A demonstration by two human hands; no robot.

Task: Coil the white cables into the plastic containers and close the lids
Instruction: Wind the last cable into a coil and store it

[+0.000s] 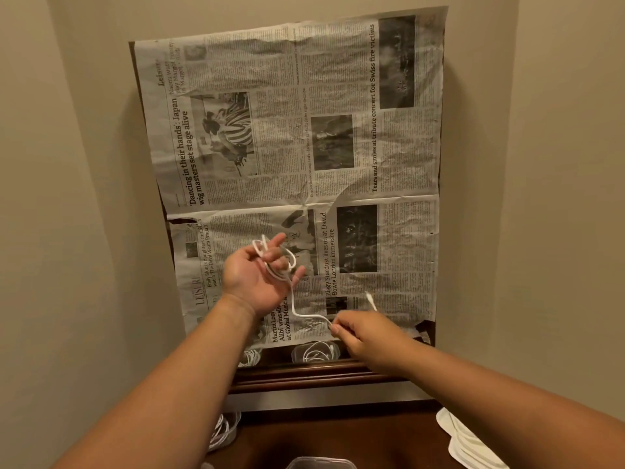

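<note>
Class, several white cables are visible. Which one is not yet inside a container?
The white cable strung between the left hand and right hand; the others lie coiled in plastic containers.

I count two hands, four white cables, one looped on my left hand [260, 282] toward eleven o'clock, three clear containers [316, 354] toward six, and one newspaper sheet [304, 147] at twelve.

2 bare forearms enter from the frame's lower corners, sleeveless as far as visible; left hand [260, 279] and right hand [363, 333] carry no rings, watch or gloves.
</note>
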